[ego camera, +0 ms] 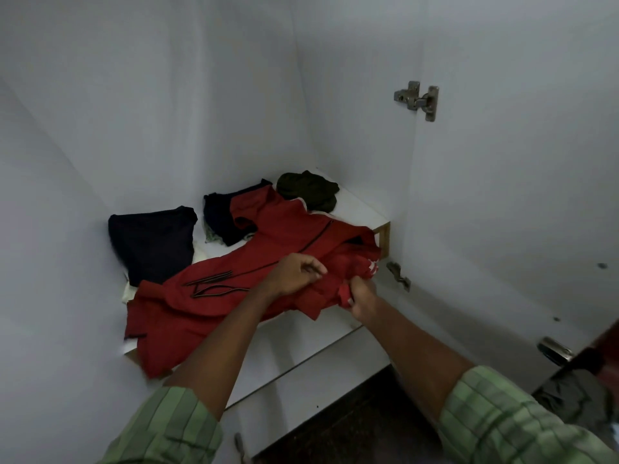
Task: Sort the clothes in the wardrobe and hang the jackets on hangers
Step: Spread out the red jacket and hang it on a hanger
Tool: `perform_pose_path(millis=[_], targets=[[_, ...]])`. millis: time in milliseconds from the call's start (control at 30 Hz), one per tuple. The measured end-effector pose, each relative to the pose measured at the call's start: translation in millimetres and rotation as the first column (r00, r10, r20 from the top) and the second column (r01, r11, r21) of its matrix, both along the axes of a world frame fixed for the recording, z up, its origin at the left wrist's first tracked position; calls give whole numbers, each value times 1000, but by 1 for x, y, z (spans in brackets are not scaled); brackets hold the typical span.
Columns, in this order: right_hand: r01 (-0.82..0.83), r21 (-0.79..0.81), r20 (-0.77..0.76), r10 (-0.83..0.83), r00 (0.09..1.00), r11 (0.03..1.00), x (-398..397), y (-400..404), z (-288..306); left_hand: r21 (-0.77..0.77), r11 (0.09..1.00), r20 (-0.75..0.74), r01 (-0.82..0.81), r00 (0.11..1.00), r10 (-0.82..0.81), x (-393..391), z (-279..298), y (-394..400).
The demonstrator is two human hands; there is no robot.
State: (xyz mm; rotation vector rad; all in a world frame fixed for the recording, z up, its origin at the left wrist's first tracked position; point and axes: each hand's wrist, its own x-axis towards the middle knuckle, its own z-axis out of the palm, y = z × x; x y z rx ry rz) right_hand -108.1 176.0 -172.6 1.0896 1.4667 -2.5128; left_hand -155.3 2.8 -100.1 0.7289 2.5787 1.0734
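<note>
A red jacket (pixel 214 303) with dark trim lies spread across the white wardrobe shelf (pixel 355 209), one end hanging over the front edge. My left hand (pixel 294 274) pinches its bunched fabric near the shelf's right front. My right hand (pixel 360 296) is fisted around a fold of the same red cloth just beside it. Behind the jacket lie a folded dark navy garment (pixel 154 242) at the left, another dark garment (pixel 219 212) in the middle and a crumpled olive-green garment (pixel 308 190) at the back right.
The white wardrobe door (pixel 502 195) stands open at the right with metal hinges (pixel 418 98). White walls enclose the shelf on the left and back. Below the shelf is a white drawer front (pixel 311 380) and dark floor (pixel 351 426).
</note>
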Motion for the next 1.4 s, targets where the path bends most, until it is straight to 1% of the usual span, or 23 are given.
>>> perform_pose_path(millis=[100,133,200,233,267,333,433,533,600,633,767,867,900,933,1000,1100,1133,1167,1233,1300,1367,1400], targets=[[-47,54,-59,51,997,997,1,17,8,12,988,-138,-152,979,152,-9,-7,7],[-69,65,-57,73,996,995,-1,21,9,2,983,-171,-186,968,184,-13,-9,11],[-93,88,-29,96,995,992,-5,28,5,-37,979,-232,-201,954,187,-22,-17,17],[-112,102,-12,114,993,989,-2,26,2,-68,981,-258,-181,953,158,-25,-21,14],[-123,132,-5,125,992,984,-13,38,0,-83,984,-269,-159,954,132,-45,-25,24],[-154,133,-14,157,987,979,-18,46,-1,-126,982,-278,-138,956,98,-66,-23,27],[-153,134,-13,156,988,979,-40,61,-9,-163,978,-279,-132,957,83,-111,-26,44],[-150,157,25,148,989,976,-59,71,-16,-232,970,-267,-75,964,11,-148,-35,59],[-159,172,21,158,987,972,-67,74,-16,-237,970,-293,-54,956,-18,-171,-42,60],[-151,172,11,151,988,973,-73,76,-19,-263,963,-311,-49,950,-37,-184,-47,61],[-113,204,20,112,994,972,-92,82,-31,-453,891,-297,-8,944,-143,-228,-60,64],[-90,201,34,85,996,975,-100,90,-41,-632,772,-224,59,940,-256,-245,-70,66],[-75,191,23,72,997,979,-103,93,-44,-673,737,-210,66,938,-276,-245,-72,66],[-66,185,10,65,998,980,-104,97,-45,-692,720,-237,43,929,-283,-244,-72,65],[-40,161,-26,44,999,986,-107,104,-44,-702,712,-342,-34,892,-295,-236,-66,65],[-75,151,-75,87,993,986,-106,106,-31,-756,640,-440,-137,831,-341,-212,-54,59],[-86,164,-92,102,990,983,-103,104,-26,-769,615,-461,-172,817,-347,-202,-52,56],[-90,186,-103,111,988,978,-101,103,-20,-767,609,-475,-201,816,-328,-191,-52,54],[-127,251,-99,156,983,960,-93,103,-9,-730,643,-481,-234,843,-239,-166,-51,46],[-152,393,-34,179,983,907,-89,105,-8,-683,694,-456,-226,875,-163,-146,-50,38],[-175,513,29,187,982,840,-79,109,-10,-621,750,-391,-228,919,-44,-119,-50,29],[-180,530,33,192,981,829,-75,110,-11,-584,775,-362,-241,932,17,-107,-49,25]])
